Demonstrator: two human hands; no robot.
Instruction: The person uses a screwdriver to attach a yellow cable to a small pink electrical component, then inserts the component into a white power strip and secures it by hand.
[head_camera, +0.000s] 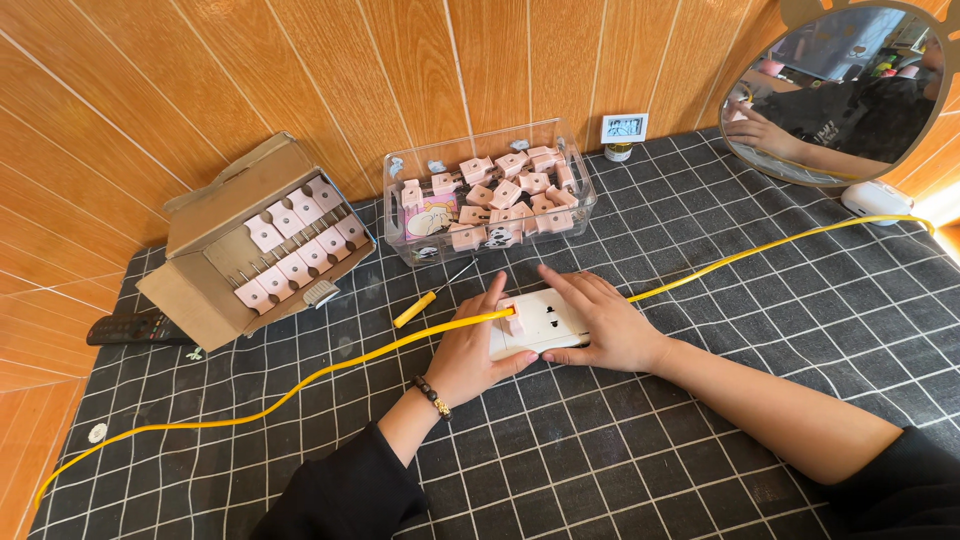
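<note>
Nearest the camera, two dark sleeves rise from the near edge of the worktop, a black cloth with a white grid. The left hand, a bead bracelet at its wrist, lies against the left end of a white socket block near the middle of the worktop; its grip is pressed together, thumb and forefinger pinching a small pink plug at the block's left end, right where the yellow cable meets it. The right hand lies over the block's right side, fingers spread flat on top and thumb under the near edge, pinning it down.

Judged from this, the work goes best if the right hand keeps the block from sliding on the cloth while the left drives the plug straight, without rocking, and keeps the cable out from under the fingers.

From the left edge: a black remote, an open cardboard box of pink plugs in rows, a yellow-handled screwdriver, then a clear tub of loose plugs at the back edge, a small white display, and a round mirror at the back right corner. Open room lies toward the near edge and the right; the cable crosses the whole cloth and could snag a sweeping wrist
</note>
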